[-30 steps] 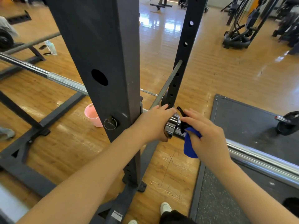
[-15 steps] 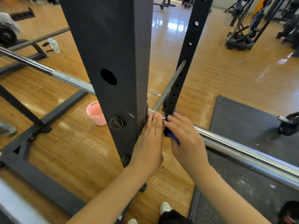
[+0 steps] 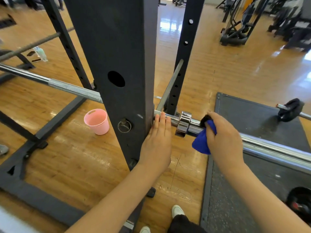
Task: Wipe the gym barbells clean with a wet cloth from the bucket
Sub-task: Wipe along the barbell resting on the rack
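Right hand [image 3: 223, 140] grips blue cloth [image 3: 202, 143] around barbell [image 3: 269, 148] sleeve, just right of collar [image 3: 183, 124]. Left hand [image 3: 157, 145], fingers straight, steadies shaft left of collar. Pink bucket [image 3: 97, 121] farther left. Step: wiping sleeve. Next, likely: slide cloth outward from collar.

Just one cam on my head, wide-angle, pointing forward and down, super close to the rack post [image 3: 116, 64] with the floor [image 3: 235, 68] stretching out behind.

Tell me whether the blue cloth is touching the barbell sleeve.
Touching. The head view shows the right hand gripping the blue cloth and pressing it against the chrome barbell sleeve beside the collar, with no gap between them.
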Demonstrator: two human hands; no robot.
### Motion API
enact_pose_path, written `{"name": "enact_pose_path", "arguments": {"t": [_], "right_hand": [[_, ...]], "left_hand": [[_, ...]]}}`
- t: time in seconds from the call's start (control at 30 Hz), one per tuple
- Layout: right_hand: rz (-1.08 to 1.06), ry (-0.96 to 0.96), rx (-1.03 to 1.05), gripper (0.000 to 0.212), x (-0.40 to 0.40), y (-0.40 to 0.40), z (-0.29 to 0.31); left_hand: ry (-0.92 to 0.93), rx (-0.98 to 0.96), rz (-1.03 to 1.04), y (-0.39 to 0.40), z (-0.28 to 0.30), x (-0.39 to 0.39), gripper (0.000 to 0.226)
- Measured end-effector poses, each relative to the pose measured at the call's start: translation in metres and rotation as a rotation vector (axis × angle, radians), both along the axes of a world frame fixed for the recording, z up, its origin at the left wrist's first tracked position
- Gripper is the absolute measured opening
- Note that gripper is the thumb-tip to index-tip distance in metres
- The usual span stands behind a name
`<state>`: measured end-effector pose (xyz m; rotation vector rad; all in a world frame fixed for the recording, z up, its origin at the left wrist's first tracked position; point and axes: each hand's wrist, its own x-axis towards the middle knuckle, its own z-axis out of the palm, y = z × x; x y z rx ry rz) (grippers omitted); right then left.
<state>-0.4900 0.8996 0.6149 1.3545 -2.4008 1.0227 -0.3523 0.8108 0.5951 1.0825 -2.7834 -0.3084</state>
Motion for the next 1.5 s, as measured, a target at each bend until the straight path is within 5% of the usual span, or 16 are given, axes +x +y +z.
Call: {"name": "enact_pose_path", "arguments": {"t": [0.1, 0.3, 0.43, 0.57, 1.0, 1.27, 1.5], "right_hand": [[0.068, 0.188, 0.051, 0.038, 0.018, -0.012, -0.016], [-0.065, 0.184, 0.025, 0.029, -0.01, 0.027, -0.016], [-0.153, 0.223, -0.011, 0.025, -0.031, 0.066, -0.017], [-0.196, 0.195, -0.028, 0.029, -0.048, 0.095, -0.019], [-0.351, 0.158, -0.03, 0.033, -0.095, 0.173, -0.03], [-0.287, 0.09, -0.093, 0.036, -0.049, 0.174, -0.034], [0.066, 0.074, -0.051, 0.046, 0.009, 0.138, -0.017]], "left_hand": [[0.031, -0.039, -0.014, 0.002, -0.001, -0.001, 0.094], [0.143, -0.027, -0.03, 0.019, -0.001, -0.006, 0.091], [0.241, -0.284, -0.282, 0.052, -0.001, -0.029, 0.074], [0.151, -0.323, -0.424, 0.076, 0.001, -0.057, 0.08], [-0.059, -0.203, -0.303, 0.101, 0.016, -0.071, 0.084], [-0.104, -0.079, -0.215, 0.127, 0.004, -0.029, 0.077], [-0.098, -0.121, -0.164, 0.126, 0.008, -0.013, 0.085]]}}
